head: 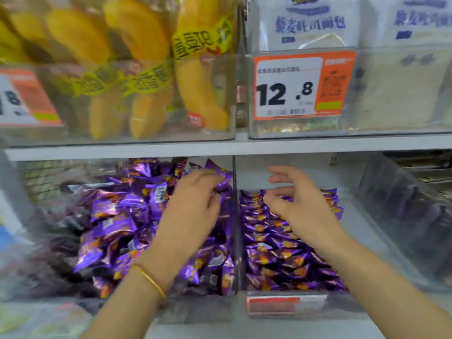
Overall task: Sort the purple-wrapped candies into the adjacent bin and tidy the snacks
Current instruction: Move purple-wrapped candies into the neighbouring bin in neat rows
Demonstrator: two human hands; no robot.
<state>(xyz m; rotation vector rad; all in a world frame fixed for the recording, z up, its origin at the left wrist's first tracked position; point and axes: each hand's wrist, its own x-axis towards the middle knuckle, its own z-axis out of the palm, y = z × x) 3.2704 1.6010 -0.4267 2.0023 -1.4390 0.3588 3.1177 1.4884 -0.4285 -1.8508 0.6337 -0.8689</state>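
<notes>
Two clear bins sit side by side on the lower shelf. The left bin [195, 311] holds a high, loose heap of purple-wrapped candies [122, 216]. The right bin [347, 231] holds a lower, flatter layer of the same purple candies [281, 245]. My left hand [193, 206] is over the left heap near the divider [235, 216], its fingers curled round a purple candy [223, 178]. My right hand [293, 204] hovers above the right bin with fingers spread and loosely bent, holding nothing.
The upper shelf edge [220, 148] runs just above both hands. Above it stand clear bins of yellow packaged snacks [137, 77] and white bread bags [313, 23], with an orange 12.8 price tag [300, 86]. Another clear bin with dark packets [403, 211] stands at the right.
</notes>
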